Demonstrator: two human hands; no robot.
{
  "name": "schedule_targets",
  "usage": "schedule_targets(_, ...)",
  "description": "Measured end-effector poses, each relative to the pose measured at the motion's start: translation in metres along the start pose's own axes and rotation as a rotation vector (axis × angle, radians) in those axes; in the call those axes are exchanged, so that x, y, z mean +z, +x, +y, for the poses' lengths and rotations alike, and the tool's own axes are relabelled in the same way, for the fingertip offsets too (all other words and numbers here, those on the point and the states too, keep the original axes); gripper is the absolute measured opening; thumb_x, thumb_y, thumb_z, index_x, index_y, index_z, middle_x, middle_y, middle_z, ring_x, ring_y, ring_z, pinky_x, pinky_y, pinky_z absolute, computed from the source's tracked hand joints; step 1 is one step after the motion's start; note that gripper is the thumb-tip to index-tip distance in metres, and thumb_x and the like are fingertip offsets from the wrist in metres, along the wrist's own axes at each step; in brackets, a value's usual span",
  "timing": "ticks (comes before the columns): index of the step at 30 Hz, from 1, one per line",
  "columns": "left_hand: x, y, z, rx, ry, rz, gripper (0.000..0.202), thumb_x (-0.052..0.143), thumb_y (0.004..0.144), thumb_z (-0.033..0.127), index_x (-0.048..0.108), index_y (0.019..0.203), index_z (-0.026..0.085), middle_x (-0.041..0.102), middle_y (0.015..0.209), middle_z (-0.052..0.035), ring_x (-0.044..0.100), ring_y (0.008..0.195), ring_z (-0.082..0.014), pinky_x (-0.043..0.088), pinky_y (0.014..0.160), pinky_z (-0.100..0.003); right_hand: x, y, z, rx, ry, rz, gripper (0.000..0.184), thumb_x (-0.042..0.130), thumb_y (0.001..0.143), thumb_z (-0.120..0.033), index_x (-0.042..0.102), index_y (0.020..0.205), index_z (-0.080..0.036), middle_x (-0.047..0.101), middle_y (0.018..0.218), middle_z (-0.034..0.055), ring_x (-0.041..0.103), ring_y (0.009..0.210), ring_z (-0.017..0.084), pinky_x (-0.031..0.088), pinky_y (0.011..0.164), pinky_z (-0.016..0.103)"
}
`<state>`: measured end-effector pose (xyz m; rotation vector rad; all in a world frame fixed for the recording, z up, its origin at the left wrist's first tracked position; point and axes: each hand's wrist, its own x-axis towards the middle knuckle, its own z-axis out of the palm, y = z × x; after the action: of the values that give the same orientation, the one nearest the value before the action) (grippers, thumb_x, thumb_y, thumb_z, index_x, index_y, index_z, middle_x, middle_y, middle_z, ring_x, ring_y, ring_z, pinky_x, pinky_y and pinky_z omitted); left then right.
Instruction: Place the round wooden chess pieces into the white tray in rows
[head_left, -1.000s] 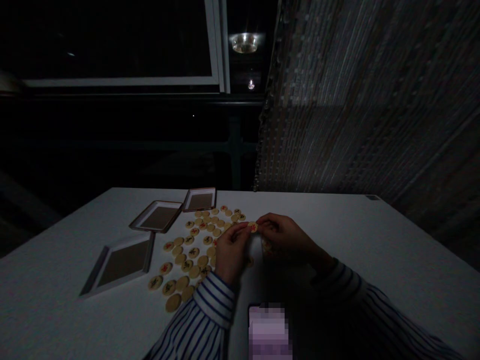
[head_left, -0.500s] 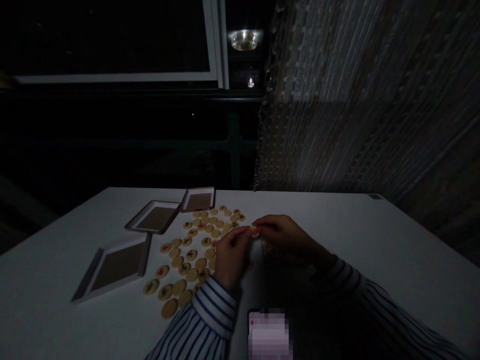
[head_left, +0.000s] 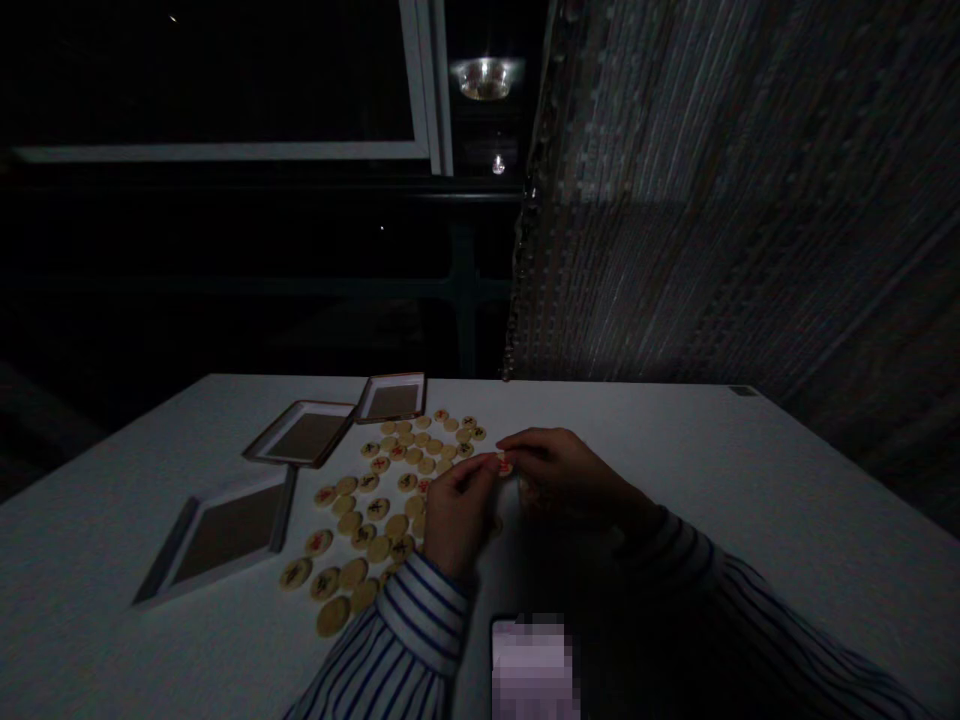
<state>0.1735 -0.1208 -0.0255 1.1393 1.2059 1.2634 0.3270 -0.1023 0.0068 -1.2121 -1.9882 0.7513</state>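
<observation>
Between the fingertips of both hands is a round, pale xiangqi piece (head_left: pixel 505 465) with a red character facing me. My left hand (head_left: pixel 459 510) pinches its left side, thumb and forefinger together. From the right, my right hand (head_left: pixel 566 468) grips the same piece with its fingertips. Many more xiangqi pieces (head_left: pixel 379 508) lie loose on the white table to the left of my hands, some showing red or black characters and others blank side up. Another piece lies partly hidden just beside my left wrist, and the area under my right palm is in deep shadow.
Three shallow box parts, a near one (head_left: pixel 232 530), a middle one (head_left: pixel 307 436) and a far one (head_left: pixel 391 398), stand on the left of the white table (head_left: pixel 645 420). A lit phone (head_left: pixel 532 665) lies at the front edge. Behind are a window and a string curtain (head_left: pixel 637 250).
The whole view has shifted slightly, so everything sits a little further left. Both hands keep hold of the same piece in nearly the same pose.
</observation>
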Motion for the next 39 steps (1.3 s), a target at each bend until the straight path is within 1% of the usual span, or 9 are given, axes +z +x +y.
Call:
schedule_targets(3, 0.000, 0.000, 0.001, -0.031, -0.038, 0.015, 0.037, 0.066, 0.066, 0.043, 0.069, 0.088, 0.013, 0.068, 0.072, -0.0036, 0.057, 0.054, -0.0107, 0.042, 0.047, -0.021, 0.000, 0.001, 0.004, 0.021, 0.021, 0.028, 0.026, 0.052, 0.081, -0.028, 0.067, 0.099, -0.016, 0.069, 0.097, 0.0063, 0.063, 0.087, 0.018, 0.048, 0.080, 0.031)
schedule_targets(6, 0.000, 0.000, 0.006, -0.008, -0.096, 0.046, 0.031, 0.068, 0.066, 0.037, 0.069, 0.085, 0.013, 0.070, 0.080, -0.0050, 0.062, 0.070, -0.0127, 0.048, 0.062, -0.021, 0.000, 0.000, 0.005, 0.032, 0.052, 0.027, 0.026, 0.054, 0.080, -0.029, 0.066, 0.099, -0.016, 0.069, 0.094, 0.0058, 0.063, 0.086, 0.018, 0.048, 0.077, 0.030)
schedule_targets(8, 0.000, 0.000, 0.008, -0.030, -0.125, 0.060, 0.030, 0.069, 0.065, 0.035, 0.069, 0.084, 0.012, 0.070, 0.080, -0.0050, 0.062, 0.074, -0.0127, 0.048, 0.067, -0.021, 0.001, 0.000, 0.004, 0.051, 0.087, 0.022, 0.026, 0.056, 0.079, -0.030, 0.065, 0.099, -0.016, 0.069, 0.092, 0.0056, 0.063, 0.083, 0.017, 0.049, 0.074, 0.029)
schedule_targets(11, 0.001, -0.001, 0.008, -0.079, -0.154, 0.053, 0.033, 0.070, 0.063, 0.036, 0.068, 0.086, 0.012, 0.069, 0.074, -0.0043, 0.062, 0.066, -0.0123, 0.048, 0.058, -0.021, 0.003, -0.001, 0.003, 0.083, 0.126, 0.024, 0.023, 0.056, 0.078, -0.029, 0.064, 0.096, -0.016, 0.069, 0.089, 0.0054, 0.064, 0.080, 0.016, 0.050, 0.071, 0.028)
schedule_targets(15, 0.001, -0.001, 0.004, -0.087, -0.156, 0.005, 0.038, 0.071, 0.061, 0.041, 0.068, 0.085, 0.011, 0.067, 0.068, -0.0037, 0.059, 0.058, -0.0115, 0.044, 0.049, -0.020, 0.003, 0.000, 0.002, 0.094, 0.128, 0.041, 0.019, 0.058, 0.076, -0.026, 0.063, 0.091, -0.015, 0.069, 0.084, 0.0051, 0.063, 0.077, 0.015, 0.049, 0.068, 0.026)
schedule_targets(20, 0.000, 0.001, 0.000, -0.068, -0.119, -0.009, 0.035, 0.069, 0.063, 0.041, 0.069, 0.084, 0.013, 0.067, 0.071, -0.0034, 0.059, 0.062, -0.0111, 0.046, 0.054, -0.021, -0.003, -0.001, 0.000, 0.039, 0.079, -0.010, 0.019, 0.056, 0.078, -0.026, 0.065, 0.091, -0.015, 0.069, 0.087, 0.0049, 0.063, 0.080, 0.016, 0.049, 0.072, 0.027)
schedule_targets(25, -0.001, 0.002, -0.003, -0.049, -0.088, -0.055, 0.034, 0.068, 0.065, 0.041, 0.071, 0.087, 0.015, 0.070, 0.084, -0.0053, 0.061, 0.075, -0.0135, 0.047, 0.066, -0.022, -0.003, -0.001, 0.002, -0.016, -0.009, 0.006, 0.021, 0.053, 0.080, -0.026, 0.067, 0.094, -0.017, 0.069, 0.092, 0.0045, 0.062, 0.086, 0.017, 0.047, 0.079, 0.030)
schedule_targets(31, -0.001, 0.006, -0.010, -0.079, -0.183, -0.039, 0.037, 0.069, 0.065, 0.043, 0.068, 0.088, 0.014, 0.069, 0.079, -0.0044, 0.059, 0.067, -0.0118, 0.046, 0.059, -0.021, -0.002, -0.002, 0.001, -0.059, -0.096, 0.017, 0.025, 0.054, 0.081, -0.028, 0.064, 0.101, -0.018, 0.069, 0.094, 0.0048, 0.062, 0.085, 0.016, 0.047, 0.079, 0.030)
schedule_targets(39, 0.000, 0.008, -0.013, -0.117, -0.260, -0.030, 0.039, 0.072, 0.061, 0.042, 0.066, 0.086, 0.013, 0.064, 0.067, -0.0016, 0.055, 0.056, -0.0084, 0.041, 0.050, -0.018, -0.003, -0.003, -0.001, -0.225, -0.347, 0.023, 0.028, 0.057, 0.081, -0.031, 0.063, 0.104, -0.017, 0.065, 0.099, 0.0086, 0.058, 0.094, 0.019, 0.045, 0.083, 0.034)
